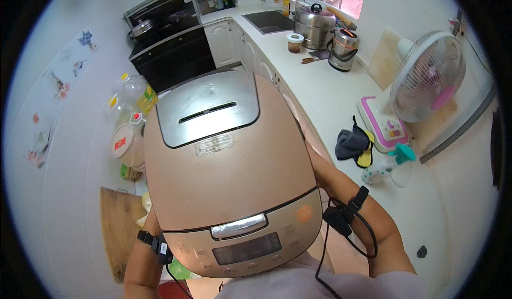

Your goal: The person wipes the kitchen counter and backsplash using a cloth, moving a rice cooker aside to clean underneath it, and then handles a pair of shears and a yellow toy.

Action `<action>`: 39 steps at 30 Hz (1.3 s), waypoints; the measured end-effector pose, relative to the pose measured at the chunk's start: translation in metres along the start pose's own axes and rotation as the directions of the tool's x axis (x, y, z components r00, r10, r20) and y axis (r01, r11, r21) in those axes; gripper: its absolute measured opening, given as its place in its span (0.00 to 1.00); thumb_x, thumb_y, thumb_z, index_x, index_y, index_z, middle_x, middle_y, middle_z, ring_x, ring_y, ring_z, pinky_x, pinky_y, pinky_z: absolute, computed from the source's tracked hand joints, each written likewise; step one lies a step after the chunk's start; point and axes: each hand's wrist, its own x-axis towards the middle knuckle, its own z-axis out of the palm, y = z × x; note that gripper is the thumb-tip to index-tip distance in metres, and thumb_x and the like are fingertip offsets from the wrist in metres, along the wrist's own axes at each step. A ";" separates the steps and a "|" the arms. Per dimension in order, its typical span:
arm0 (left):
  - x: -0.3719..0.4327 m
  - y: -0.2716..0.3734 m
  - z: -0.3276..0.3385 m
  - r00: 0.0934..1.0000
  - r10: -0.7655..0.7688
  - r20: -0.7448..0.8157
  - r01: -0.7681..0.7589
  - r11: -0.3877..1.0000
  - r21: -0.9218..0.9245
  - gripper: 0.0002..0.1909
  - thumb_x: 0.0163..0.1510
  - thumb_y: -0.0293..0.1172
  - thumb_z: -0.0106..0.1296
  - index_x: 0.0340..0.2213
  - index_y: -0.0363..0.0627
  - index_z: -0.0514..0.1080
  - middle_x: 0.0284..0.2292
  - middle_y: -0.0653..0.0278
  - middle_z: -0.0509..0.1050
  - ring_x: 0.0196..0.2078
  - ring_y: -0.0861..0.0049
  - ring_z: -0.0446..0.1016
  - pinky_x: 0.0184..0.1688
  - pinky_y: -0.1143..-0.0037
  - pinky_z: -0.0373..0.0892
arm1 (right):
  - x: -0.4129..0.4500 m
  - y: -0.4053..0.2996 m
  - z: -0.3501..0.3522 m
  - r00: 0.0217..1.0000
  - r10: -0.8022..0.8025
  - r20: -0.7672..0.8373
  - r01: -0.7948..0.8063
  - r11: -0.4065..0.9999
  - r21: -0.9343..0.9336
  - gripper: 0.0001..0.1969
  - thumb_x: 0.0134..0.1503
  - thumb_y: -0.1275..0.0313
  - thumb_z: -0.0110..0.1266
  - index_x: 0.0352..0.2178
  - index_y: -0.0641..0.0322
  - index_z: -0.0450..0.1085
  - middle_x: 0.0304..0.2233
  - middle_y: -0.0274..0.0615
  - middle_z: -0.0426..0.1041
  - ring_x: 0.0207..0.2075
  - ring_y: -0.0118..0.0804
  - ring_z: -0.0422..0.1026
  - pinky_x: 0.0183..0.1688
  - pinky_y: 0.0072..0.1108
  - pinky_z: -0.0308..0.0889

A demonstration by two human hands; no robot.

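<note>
A large rose-gold rice cooker [232,179] fills the middle of the view, held up close to my chest. Its lid is closed, with a silver steam-vent plate [208,117] on top, a chrome latch [239,227] and a dark display on the side facing me. My forearms, each with a black strap and cable at the wrist, reach along its left and right sides. Both hands are hidden by the cooker's body, so how the fingers lie on it does not show.
The white counter [320,103] on the right bears a table fan [426,79], dark cloth [352,143], spray bottle [384,169], cleaver [316,57], insulated pot [344,49] and steamer pot [315,25]. Oil bottles [138,93] and a cutting board [120,231] stand left; the stove [168,39] is beyond.
</note>
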 end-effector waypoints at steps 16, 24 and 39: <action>0.361 0.117 0.128 0.819 -0.313 0.480 0.226 0.946 0.231 0.58 0.38 0.81 0.22 0.57 0.45 0.55 0.51 0.50 0.64 0.49 0.66 0.66 0.47 0.64 0.67 | 0.054 -0.053 -0.182 0.887 -0.049 -0.459 0.137 0.977 0.162 0.48 0.49 0.30 0.28 0.61 0.56 0.43 0.60 0.51 0.49 0.59 0.47 0.53 0.54 0.36 0.58; 0.562 0.131 0.210 0.612 -0.572 0.547 0.391 0.819 0.419 0.58 0.38 0.81 0.22 0.57 0.45 0.55 0.51 0.50 0.65 0.48 0.66 0.67 0.45 0.64 0.68 | 0.085 -0.053 -0.245 0.703 0.004 -0.711 0.178 0.967 0.182 0.46 0.51 0.31 0.26 0.61 0.55 0.45 0.60 0.47 0.50 0.58 0.45 0.54 0.54 0.38 0.56; 0.712 0.159 0.303 0.528 -0.677 0.513 0.239 0.698 0.675 0.54 0.38 0.81 0.26 0.51 0.46 0.63 0.41 0.55 0.72 0.39 0.72 0.72 0.37 0.68 0.72 | 0.159 -0.046 -0.268 0.459 -0.075 -0.885 -0.081 0.989 -0.126 0.45 0.52 0.33 0.26 0.61 0.54 0.44 0.61 0.45 0.48 0.58 0.46 0.52 0.56 0.39 0.54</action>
